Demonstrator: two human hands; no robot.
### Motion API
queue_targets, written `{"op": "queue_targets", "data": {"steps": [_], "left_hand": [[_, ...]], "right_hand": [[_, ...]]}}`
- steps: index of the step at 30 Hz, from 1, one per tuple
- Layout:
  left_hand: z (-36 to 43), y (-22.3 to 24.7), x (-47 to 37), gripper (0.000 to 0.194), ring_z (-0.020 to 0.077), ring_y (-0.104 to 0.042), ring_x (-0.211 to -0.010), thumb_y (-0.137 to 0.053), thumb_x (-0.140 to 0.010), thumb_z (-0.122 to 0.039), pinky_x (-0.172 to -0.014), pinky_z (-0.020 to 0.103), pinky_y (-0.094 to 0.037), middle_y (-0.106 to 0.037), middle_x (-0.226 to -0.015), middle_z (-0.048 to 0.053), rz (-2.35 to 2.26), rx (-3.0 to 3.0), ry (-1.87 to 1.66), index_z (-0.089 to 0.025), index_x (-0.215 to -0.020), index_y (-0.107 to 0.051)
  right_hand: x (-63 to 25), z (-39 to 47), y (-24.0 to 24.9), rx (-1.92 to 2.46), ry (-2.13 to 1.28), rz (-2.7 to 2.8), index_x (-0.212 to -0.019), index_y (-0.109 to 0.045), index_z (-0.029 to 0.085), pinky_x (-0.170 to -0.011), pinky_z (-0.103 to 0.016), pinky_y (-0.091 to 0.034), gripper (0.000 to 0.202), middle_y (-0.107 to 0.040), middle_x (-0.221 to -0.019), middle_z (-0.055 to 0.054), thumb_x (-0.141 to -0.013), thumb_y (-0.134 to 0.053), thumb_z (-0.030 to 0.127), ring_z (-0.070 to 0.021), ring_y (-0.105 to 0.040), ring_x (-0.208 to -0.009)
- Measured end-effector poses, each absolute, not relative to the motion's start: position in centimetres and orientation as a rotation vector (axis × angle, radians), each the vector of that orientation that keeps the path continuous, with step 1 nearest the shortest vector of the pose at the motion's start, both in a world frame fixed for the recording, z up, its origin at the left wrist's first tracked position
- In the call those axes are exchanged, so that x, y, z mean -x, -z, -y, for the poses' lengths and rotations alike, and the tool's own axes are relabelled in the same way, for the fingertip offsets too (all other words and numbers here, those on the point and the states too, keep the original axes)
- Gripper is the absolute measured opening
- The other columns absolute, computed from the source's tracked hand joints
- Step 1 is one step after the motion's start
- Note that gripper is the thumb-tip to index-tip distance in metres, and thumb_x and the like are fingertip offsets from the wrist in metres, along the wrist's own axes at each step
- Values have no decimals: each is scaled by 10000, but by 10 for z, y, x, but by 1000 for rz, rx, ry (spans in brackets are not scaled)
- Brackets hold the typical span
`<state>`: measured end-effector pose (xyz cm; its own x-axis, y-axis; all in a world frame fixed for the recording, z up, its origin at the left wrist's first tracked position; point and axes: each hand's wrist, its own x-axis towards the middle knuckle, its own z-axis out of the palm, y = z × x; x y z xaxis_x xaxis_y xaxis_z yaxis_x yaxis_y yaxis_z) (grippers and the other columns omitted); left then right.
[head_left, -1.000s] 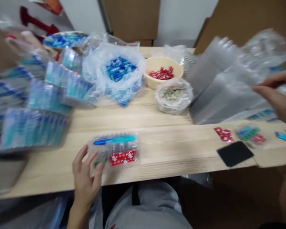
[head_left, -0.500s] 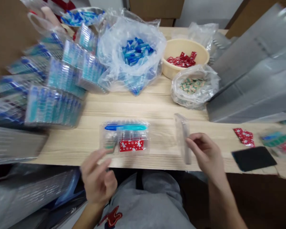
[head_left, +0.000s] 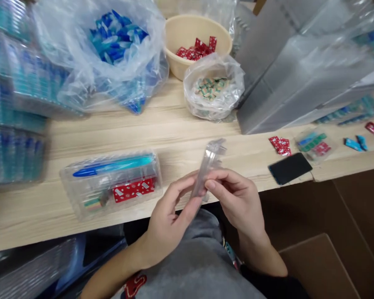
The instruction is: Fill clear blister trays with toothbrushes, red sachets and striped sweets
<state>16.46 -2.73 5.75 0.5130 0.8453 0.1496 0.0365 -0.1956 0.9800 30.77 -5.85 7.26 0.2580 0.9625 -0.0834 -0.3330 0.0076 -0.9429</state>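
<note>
Between both hands, near the table's front edge, a clear plastic tray is held on its edge. My left hand grips its left side between thumb and fingers. My right hand pinches its right side with thumb and forefinger. To the left on the table lies another clear plastic tray. Inside it are a blue and turquoise pen-shaped piece, a red printed packet and a small green and yellow piece.
Behind stand a bag of blue pieces, a cream bowl of red packets and a bag of small green-tan pieces. Filled packs are stacked left. A grey box, red packets and a black phone are right.
My left hand has moved right, from beside the filled tray to the tray in my right hand, and now grips it too. The view has shifted to the right.
</note>
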Motion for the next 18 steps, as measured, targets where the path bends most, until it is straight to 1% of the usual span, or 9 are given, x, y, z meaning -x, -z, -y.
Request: {"op": "queue_targets", "data": {"steps": [4,6,11,14,18], "left_hand": [[28,-66,-164,420,160,-568,-1183,-542,-880,-121,-1010,308,-491,-593,-1290,16,-728,-1644,-891,-302,-1257,-503],[28,-66,-165,428,168,-562,-1193,-547,-875,-113,-1013,318,-492,-585,-1300,22,-718,-1638,-900,-300,-1258,-505],[28,-66,-165,439,149,-555,-1199,-545,-874,-98,-1020,307,-489,-582,-1304,9,-702,-1591,-925,-313,-1254,-491],[28,-65,-166,404,150,-582,-1165,-573,-864,-123,-987,296,-515,-605,-1269,7,-711,-1585,-967,-305,-1219,-505],[29,-59,-170,376,148,-648,-1053,-623,-841,-182,-881,254,-567,-658,-1174,4,-841,-1563,-1007,-288,-1189,-527]], "right_hand": [[-310,60,-79,1064,-1198,759,-865,-702,246,-631,-196,-516,86,-655,-717,43,-831,-653,185,-71,-609,-653],[-311,60,-79,1061,-1214,771,-881,-698,247,-624,-183,-505,91,-642,-722,45,-841,-642,188,-62,-595,-650],[-312,60,-82,1077,-1227,810,-880,-686,244,-611,-174,-487,86,-625,-726,49,-859,-619,194,-54,-571,-644],[-310,60,-86,1120,-1199,852,-862,-678,240,-588,-186,-473,67,-612,-709,52,-857,-619,208,-60,-555,-620],[-306,58,-87,1285,-1079,954,-802,-660,223,-585,-222,-452,48,-595,-707,42,-838,-629,227,-85,-538,-629]]}}
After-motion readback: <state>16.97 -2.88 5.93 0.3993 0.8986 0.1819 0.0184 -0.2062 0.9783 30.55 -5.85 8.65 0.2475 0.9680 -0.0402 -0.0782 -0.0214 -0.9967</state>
